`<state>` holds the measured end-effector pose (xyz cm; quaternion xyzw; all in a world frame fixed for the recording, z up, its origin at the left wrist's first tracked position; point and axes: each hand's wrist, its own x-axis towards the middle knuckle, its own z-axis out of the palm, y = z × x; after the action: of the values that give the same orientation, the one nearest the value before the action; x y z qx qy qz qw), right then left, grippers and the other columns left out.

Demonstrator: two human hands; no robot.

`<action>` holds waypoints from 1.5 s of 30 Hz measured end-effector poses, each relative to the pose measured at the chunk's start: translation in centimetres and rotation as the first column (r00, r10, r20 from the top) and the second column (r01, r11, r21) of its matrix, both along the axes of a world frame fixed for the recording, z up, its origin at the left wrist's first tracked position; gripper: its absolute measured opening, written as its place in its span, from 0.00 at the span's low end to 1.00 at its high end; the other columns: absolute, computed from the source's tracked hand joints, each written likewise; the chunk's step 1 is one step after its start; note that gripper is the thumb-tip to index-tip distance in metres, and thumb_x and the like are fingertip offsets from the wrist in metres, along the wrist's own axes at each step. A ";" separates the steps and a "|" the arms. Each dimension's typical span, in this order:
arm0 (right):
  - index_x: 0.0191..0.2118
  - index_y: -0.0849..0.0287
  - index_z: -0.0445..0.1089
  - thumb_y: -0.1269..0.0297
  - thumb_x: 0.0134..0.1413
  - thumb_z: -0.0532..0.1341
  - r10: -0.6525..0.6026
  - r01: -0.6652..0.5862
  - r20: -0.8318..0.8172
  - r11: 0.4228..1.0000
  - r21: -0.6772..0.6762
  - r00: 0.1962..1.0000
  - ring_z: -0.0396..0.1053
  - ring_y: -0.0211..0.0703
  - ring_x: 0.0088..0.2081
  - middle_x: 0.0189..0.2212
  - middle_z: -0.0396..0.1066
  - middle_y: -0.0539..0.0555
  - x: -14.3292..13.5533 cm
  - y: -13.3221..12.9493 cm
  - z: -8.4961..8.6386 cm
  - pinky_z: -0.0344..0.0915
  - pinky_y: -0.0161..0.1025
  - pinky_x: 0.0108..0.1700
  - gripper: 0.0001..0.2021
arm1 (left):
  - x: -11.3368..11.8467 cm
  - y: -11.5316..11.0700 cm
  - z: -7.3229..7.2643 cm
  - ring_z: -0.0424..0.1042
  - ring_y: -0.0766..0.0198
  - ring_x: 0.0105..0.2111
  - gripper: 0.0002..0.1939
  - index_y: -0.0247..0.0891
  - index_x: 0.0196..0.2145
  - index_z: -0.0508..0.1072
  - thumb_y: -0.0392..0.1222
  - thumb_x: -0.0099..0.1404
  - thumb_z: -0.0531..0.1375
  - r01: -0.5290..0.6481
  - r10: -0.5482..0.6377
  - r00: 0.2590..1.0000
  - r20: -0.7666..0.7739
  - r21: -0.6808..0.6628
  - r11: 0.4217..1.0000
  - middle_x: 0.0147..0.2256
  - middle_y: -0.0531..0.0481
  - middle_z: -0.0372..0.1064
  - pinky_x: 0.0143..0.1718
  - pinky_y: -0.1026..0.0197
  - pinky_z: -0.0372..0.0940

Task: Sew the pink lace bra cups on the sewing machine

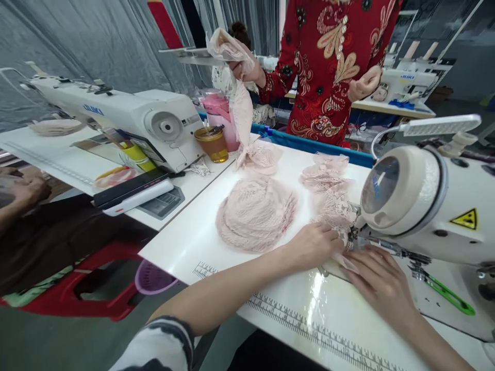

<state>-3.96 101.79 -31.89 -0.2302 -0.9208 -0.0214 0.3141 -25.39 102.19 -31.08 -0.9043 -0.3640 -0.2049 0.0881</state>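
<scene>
My left hand [317, 244] presses on pale pink lace fabric [335, 208] at the needle area of a white sewing machine [406, 190]. The fingers are bent close together on the cloth. Just right of it, my right hand [381, 275] lies fairly flat on the machine bed, fingers stretched out beside a small flap of the same fabric. The lace runs back from the needle area over the white table. A round pile of pink lace [257, 212] sits left of my hands.
Across the table a person in red [325, 67] holds up pink fabric [242, 111]. Green thread snips [450, 294] lie right of my right hand. A second machine [127, 121], a cup [212, 144] and a pink jug [221, 113] stand left. Another person's hand [25, 193] shows far left.
</scene>
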 end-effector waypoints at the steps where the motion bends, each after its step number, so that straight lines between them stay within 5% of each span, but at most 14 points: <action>1: 0.44 0.57 0.71 0.77 0.58 0.59 0.006 -0.006 -0.006 1.000 0.000 1.000 0.73 0.44 0.38 0.39 0.76 0.53 -0.1 -0.1 0.1 0.65 0.50 0.49 0.11 | 0.0 0.1 -0.1 0.65 0.63 0.27 0.11 0.35 0.26 0.67 0.27 0.65 0.54 0.013 -0.013 1.000 0.018 0.002 1.000 0.26 0.51 0.67 0.30 0.61 0.61; 7: 0.45 0.57 0.70 0.80 0.56 0.60 0.031 -0.030 -0.024 0.999 0.032 0.999 0.73 0.43 0.38 0.38 0.76 0.53 -0.1 0.0 0.2 0.66 0.49 0.50 0.14 | -0.3 0.1 0.2 0.66 0.62 0.28 0.03 0.35 0.28 0.68 0.32 0.59 0.57 0.103 -0.099 0.992 0.083 -0.038 0.994 0.27 0.50 0.67 0.32 0.59 0.63; 11: 0.47 0.58 0.70 0.79 0.57 0.60 0.051 -0.051 -0.026 0.999 -0.001 0.998 0.72 0.41 0.38 0.37 0.76 0.53 0.1 0.2 0.0 0.67 0.47 0.49 0.14 | -0.9 0.1 0.5 0.67 0.60 0.30 0.11 0.34 0.31 0.69 0.46 0.61 0.60 0.137 -0.124 0.985 0.124 -0.101 0.986 0.30 0.47 0.68 0.33 0.58 0.65; 15: 0.47 0.57 0.70 0.78 0.58 0.59 0.059 -0.059 -0.010 0.998 -0.023 0.998 0.72 0.41 0.38 0.37 0.76 0.52 0.1 0.3 0.0 0.67 0.47 0.48 0.14 | -1.1 0.2 0.6 0.67 0.60 0.31 0.01 0.33 0.31 0.68 0.34 0.60 0.58 0.118 -0.112 0.991 0.071 -0.080 0.990 0.32 0.46 0.67 0.32 0.59 0.65; 19: 0.48 0.55 0.68 0.77 0.58 0.58 -0.004 0.004 0.007 0.999 -0.052 1.000 0.72 0.44 0.42 0.40 0.76 0.53 0.2 0.5 0.1 0.66 0.48 0.48 0.14 | -1.0 0.4 0.7 0.67 0.61 0.31 0.07 0.34 0.30 0.68 0.27 0.61 0.54 0.151 -0.150 0.987 0.060 -0.020 0.988 0.30 0.47 0.67 0.33 0.60 0.66; 24: 0.48 0.56 0.67 0.62 0.60 0.60 -0.177 0.180 0.036 0.972 -0.152 0.984 0.71 0.50 0.48 0.47 0.73 0.56 0.4 0.9 -0.2 0.66 0.48 0.46 0.11 | -0.9 0.5 0.7 0.65 0.62 0.29 0.09 0.34 0.31 0.68 0.25 0.60 0.52 0.169 -0.167 0.983 0.074 -0.017 0.985 0.30 0.48 0.67 0.31 0.60 0.65; 30: 0.40 0.59 0.71 0.72 0.60 0.59 -0.073 0.072 0.010 0.996 0.042 0.997 0.71 0.41 0.44 0.39 0.76 0.52 0.0 0.8 0.2 0.63 0.39 0.41 0.05 | -0.8 0.5 1.1 0.65 0.63 0.28 0.11 0.34 0.30 0.69 0.26 0.64 0.50 0.171 -0.169 0.985 0.037 -0.049 0.984 0.28 0.49 0.66 0.31 0.60 0.67; 37: 0.38 0.60 0.72 0.80 0.58 0.57 -0.053 0.054 -0.013 0.996 0.074 0.998 0.73 0.38 0.40 0.35 0.77 0.47 0.2 0.5 0.7 0.67 0.38 0.42 0.10 | -0.6 0.5 0.4 0.70 0.55 0.52 0.19 0.30 0.53 0.69 0.30 0.65 0.51 0.205 -0.207 0.978 -0.041 -0.044 0.978 0.51 0.41 0.71 0.53 0.52 0.67; 45: 0.40 0.60 0.73 0.81 0.56 0.59 -0.029 0.030 -0.012 0.999 0.018 0.999 0.74 0.37 0.41 0.37 0.77 0.48 0.4 0.6 -0.4 0.70 0.39 0.49 0.11 | -1.1 0.6 0.9 0.66 0.56 0.57 0.21 0.27 0.54 0.70 0.30 0.66 0.49 0.213 -0.222 0.973 -0.066 -0.128 0.969 0.55 0.41 0.69 0.60 0.52 0.62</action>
<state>-3.57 102.36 -32.28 -0.2411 -0.9152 -0.0329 0.3212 -26.49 102.80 -30.14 -0.9498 -0.2706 -0.1549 0.0248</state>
